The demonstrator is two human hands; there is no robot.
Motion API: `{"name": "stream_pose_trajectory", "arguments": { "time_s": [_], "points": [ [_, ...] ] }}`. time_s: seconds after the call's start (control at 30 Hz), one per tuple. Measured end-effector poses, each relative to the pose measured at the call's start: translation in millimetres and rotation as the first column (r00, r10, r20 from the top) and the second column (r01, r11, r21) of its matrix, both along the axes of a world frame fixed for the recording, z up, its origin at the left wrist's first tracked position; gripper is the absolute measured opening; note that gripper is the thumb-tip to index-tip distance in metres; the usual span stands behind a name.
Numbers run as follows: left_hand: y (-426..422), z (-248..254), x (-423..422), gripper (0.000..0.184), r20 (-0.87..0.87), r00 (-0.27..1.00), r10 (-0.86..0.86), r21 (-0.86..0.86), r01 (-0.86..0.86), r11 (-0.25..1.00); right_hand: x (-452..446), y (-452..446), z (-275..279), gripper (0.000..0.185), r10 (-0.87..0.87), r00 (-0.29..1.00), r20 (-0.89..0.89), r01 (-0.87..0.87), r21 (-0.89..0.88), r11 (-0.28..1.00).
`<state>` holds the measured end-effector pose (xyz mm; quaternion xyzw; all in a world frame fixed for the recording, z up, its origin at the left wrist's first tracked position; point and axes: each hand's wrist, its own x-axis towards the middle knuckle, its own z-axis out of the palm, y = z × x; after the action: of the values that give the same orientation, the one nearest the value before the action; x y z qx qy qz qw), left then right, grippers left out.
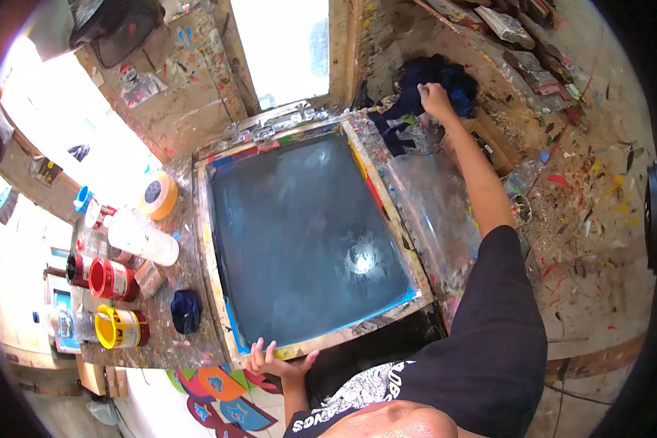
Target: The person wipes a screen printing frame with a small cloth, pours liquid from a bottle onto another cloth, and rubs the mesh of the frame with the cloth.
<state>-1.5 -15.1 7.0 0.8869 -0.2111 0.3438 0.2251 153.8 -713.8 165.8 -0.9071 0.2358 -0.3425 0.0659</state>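
Observation:
A wooden-framed printing screen (306, 233) with dark grey-blue mesh lies in front of me, its wooden rails stained with paint. My left hand (277, 361) rests on the near rail at the left corner, fingers spread and thumb apart. At the far right my right hand (436, 101) is closed in a fist on a dark blue cloth (405, 108); the fingertips are hidden. A bunched dark blue and black heap (460, 84) lies just behind that hand. Under my right forearm stretches a clear plastic sheet (434, 208).
Left of the screen stand a yellow paint pot (120, 328), a red paint pot (113, 279), a white bottle (144, 237), a tape roll (158, 196) and a dark blue crumpled item (185, 312). A cardboard box (493, 146) sits at right. Colourful cut shapes (223, 394) lie below.

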Motion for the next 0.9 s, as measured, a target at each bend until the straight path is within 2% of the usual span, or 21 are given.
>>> {"name": "stream_pose_trajectory", "arguments": {
  "time_s": [0.03, 0.07, 0.1, 0.13, 0.17, 0.2, 0.23, 0.27, 0.3, 0.37, 0.4, 0.47, 0.5, 0.53, 0.57, 0.63, 0.67, 0.73, 0.8, 0.87, 0.9],
  "points": [
    [1, -3, 2, 0.093, -0.012, 1.0, -0.018, -0.011, 0.018, 1.0, 1, -1, 4, 0.038, 0.004, 1.0, 0.01, -0.003, -0.014, 1.0],
    [0, -2, 4, 0.092, 0.015, 1.0, -0.021, -0.011, 0.021, 1.0, 4, -7, 5, 0.038, 0.017, 0.997, 0.072, -0.029, 0.172, 0.985],
    [-1, 3, 2, 0.091, 0.005, 0.999, -0.041, -0.039, 0.041, 0.998, -9, 25, 24, 0.037, 0.017, 0.947, 0.32, -0.182, 0.492, 0.852],
    [0, 5, 1, 0.091, -0.039, 0.999, -0.031, -0.018, 0.03, 0.999, -17, 30, 31, 0.034, 0.028, 0.937, 0.348, -0.233, 0.564, 0.792],
    [-2, 7, 7, 0.091, 0.004, 0.998, -0.068, -0.037, 0.069, 0.997, -20, 47, 45, 0.032, 0.07, 0.927, 0.367, -0.258, 0.495, 0.83],
    [0, 9, -1, 0.09, -0.089, 0.994, -0.057, -0.037, 0.054, 0.998, -32, 75, 52, 0.03, 0.008, 0.772, 0.636, -0.537, 0.646, 0.543],
    [2, 11, -4, 0.089, -0.109, 0.992, -0.059, -0.047, 0.054, 0.997, -41, 85, 53, 0.03, 0.075, 0.727, 0.682, -0.599, 0.578, 0.554],
    [-1, 14, -1, 0.088, -0.119, 0.989, -0.086, -0.065, 0.079, 0.995, -51, 91, 56, 0.032, 0.098, 0.737, 0.668, -0.601, 0.584, 0.546],
    [5, 21, -8, 0.088, -0.123, 0.991, -0.044, -0.049, 0.038, 0.998, -70, 139, 68, 0.035, -0.066, 0.715, 0.696, -0.577, 0.641, 0.505],
    [3, 30, -8, 0.087, -0.185, 0.981, -0.056, 0.002, 0.058, 0.998, -97, 159, 68, 0.032, 0.026, 0.768, 0.64, -0.556, 0.646, 0.523],
    [7, 36, -9, 0.087, -0.185, 0.982, -0.035, 0.005, 0.036, 0.999, -135, 183, 62, 0.029, 0.052, 0.895, 0.443, -0.42, 0.796, 0.436],
    [23, 50, 0, 0.081, -0.187, 0.964, -0.187, -0.208, 0.147, 0.967, -172, 242, 61, 0.026, 0.023, 0.909, 0.417, -0.397, 0.845, 0.357],
    [34, 67, 22, 0.075, -0.114, 0.98, -0.166, -0.297, 0.125, 0.947, -186, 261, 58, 0.028, 0.008, 0.916, 0.402, -0.389, 0.88, 0.273],
    [43, 86, 58, 0.07, -0.04, 0.99, -0.139, -0.383, 0.114, 0.917, -191, 277, 33, 0.036, -0.109, 0.806, 0.582, -0.54, 0.797, 0.27],
    [44, 102, 89, 0.066, -0.021, 0.995, -0.098, -0.415, 0.08, 0.906, -195, 289, 53, 0.041, 0.004, 0.855, 0.519, -0.513, 0.844, 0.158],
    [50, 117, 146, 0.064, -0.071, 0.997, 0.015, -0.53, -0.05, 0.846, -221, 336, 24, 0.055, 0.024, 0.839, 0.544, -0.544, 0.834, 0.095],
    [54, 117, 186, 0.069, -0.086, 0.996, 0.034, -0.551, -0.076, 0.831, -219, 339, 23, 0.063, 0.001, 0.846, 0.533, -0.531, 0.842, 0.091],
    [67, 108, 242, 0.081, -0.071, 0.994, 0.087, -0.567, -0.111, 0.816, -233, 388, 19, 0.065, 0.043, 0.855, 0.518, -0.507, 0.849, -0.145],
    [76, 95, 314, 0.103, -0.083, 0.975, 0.208, -0.541, -0.219, 0.812, -242, 406, 6, 0.06, 0.133, 0.865, 0.484, -0.462, 0.871, -0.168],
    [78, 95, 334, 0.109, -0.085, 0.969, 0.233, -0.509, -0.244, 0.826, -252, 413, 2, 0.058, 0.151, 0.865, 0.478, -0.436, 0.866, -0.243],
    [66, 105, 345, 0.109, -0.208, 0.958, 0.2, -0.561, -0.284, 0.778, -267, 413, -8, 0.057, 0.292, 0.857, 0.425, -0.348, 0.894, -0.283]
  ]
}}
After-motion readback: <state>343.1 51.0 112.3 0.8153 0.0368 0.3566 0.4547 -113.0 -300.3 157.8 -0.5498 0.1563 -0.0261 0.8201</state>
